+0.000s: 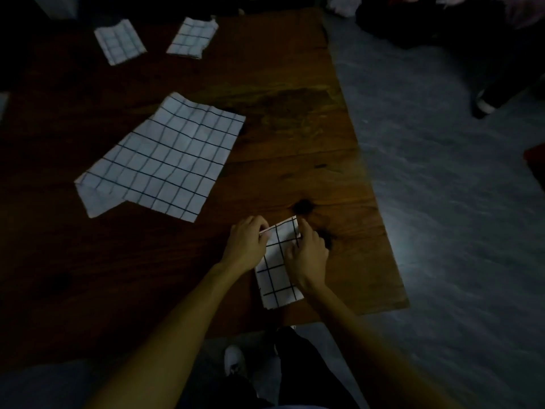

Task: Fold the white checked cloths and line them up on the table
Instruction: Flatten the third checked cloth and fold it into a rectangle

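Two folded cloths (119, 41) (192, 37) are sitting far-left on the table (295, 128); a half-open cloth (160, 160) is lying mid-left. Your left hand (246, 245) and right hand (308, 256) are each pinching the narrow folded cloth (277, 278) near the table's right edge.

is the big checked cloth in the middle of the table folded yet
Not yet. The big checked cloth lies spread nearly flat, only its near-left corner turned over.

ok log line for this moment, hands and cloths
left hand: pinching narrow folded cloth | right hand: pinching same cloth | big cloth: part folded | two folded cloths: far end
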`<state>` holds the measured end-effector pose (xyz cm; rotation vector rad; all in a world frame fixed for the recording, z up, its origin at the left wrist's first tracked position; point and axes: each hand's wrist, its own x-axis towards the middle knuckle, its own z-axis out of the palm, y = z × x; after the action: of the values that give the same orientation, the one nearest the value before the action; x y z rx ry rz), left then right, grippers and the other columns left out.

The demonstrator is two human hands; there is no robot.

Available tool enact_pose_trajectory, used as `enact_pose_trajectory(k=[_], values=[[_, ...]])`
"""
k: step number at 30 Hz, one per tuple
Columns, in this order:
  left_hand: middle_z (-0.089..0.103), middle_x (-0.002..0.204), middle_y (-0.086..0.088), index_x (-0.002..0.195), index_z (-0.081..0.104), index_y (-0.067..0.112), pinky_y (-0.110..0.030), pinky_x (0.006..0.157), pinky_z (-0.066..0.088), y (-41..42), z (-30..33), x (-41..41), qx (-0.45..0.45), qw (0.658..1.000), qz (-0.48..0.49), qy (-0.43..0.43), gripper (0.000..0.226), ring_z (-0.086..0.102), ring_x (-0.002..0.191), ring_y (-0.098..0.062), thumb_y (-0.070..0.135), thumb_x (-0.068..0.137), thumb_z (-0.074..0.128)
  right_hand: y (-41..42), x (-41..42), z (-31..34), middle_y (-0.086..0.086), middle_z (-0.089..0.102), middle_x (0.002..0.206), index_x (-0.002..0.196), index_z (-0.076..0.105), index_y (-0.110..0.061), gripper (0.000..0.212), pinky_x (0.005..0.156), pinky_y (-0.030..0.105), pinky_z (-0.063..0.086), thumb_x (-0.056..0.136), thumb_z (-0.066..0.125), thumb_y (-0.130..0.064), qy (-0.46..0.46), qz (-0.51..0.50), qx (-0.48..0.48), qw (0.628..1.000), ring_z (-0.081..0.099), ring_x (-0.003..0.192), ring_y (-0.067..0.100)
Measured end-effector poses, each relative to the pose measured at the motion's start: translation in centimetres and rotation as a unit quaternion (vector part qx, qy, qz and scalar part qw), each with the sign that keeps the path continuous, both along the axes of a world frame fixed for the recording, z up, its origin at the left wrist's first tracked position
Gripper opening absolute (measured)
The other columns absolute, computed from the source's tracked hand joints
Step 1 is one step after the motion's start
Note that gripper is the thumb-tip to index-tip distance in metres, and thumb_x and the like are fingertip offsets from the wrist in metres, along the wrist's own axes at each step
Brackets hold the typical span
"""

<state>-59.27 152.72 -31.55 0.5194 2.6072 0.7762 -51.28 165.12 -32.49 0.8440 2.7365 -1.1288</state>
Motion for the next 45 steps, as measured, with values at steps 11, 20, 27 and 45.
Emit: enact_pose_trajectory(k=[11, 20, 27, 45], values=[[0.047, 0.128, 0.004, 0.128, 0.049, 0.021, -0.031, 0.085, 0.045, -11.6, 6.6, 5.0, 0.266, 0.890, 0.343, -0.140, 0.048, 0.046, 0.114, -0.013, 0.027, 0.084, 0.067, -8.2, -1.4, 7.7, 0.005, 0.063, 0.104, 0.106, 0.059, -0.013, 0.016, 0.077, 0.036, 0.052, 0.095, 0.047, -0.014, -0.038, 0.043, -0.306, 0.950, 0.060, 0.097, 0.024], [0.062, 0.105, 0.000, 0.100, 0.057, 0.023, -0.028, 0.067, 0.050, -28.4, 11.5, 15.6, 0.384, 0.788, 0.472, -0.098, 0.014, 0.059, 0.088, -0.011, 0.027, 0.088, 0.062, -25.7, 3.2, 15.1, 0.012, 0.062, 0.111, 0.102, 0.059, -0.019, 0.011, 0.092, 0.049, 0.051, 0.095, 0.051, -0.018, -0.036, 0.155, -0.380, 0.911, 0.061, 0.103, 0.028], [0.062, 0.089, 0.007, 0.087, 0.060, 0.030, -0.027, 0.066, 0.050, -43.7, 16.8, 22.6, 0.435, 0.709, 0.555, 0.026, 0.013, 0.060, 0.084, -0.011, 0.018, 0.088, 0.061, -42.5, 7.7, 18.7, 0.003, 0.065, 0.112, 0.114, 0.058, -0.019, 0.024, 0.089, 0.047, 0.054, 0.091, 0.058, -0.025, -0.021, 0.311, -0.364, 0.878, 0.065, 0.102, 0.020], [0.063, 0.086, 0.000, 0.099, 0.059, 0.013, -0.011, 0.057, 0.045, -78.1, 16.9, 18.3, 0.323, 0.645, 0.672, 0.165, 0.011, 0.060, 0.078, -0.013, 0.009, 0.089, 0.060, -79.7, -0.5, 16.7, -0.009, 0.064, 0.112, 0.120, 0.055, -0.026, 0.030, 0.087, 0.023, 0.052, 0.091, 0.059, -0.018, 0.089, 0.455, -0.351, 0.813, 0.060, 0.101, -0.001]])
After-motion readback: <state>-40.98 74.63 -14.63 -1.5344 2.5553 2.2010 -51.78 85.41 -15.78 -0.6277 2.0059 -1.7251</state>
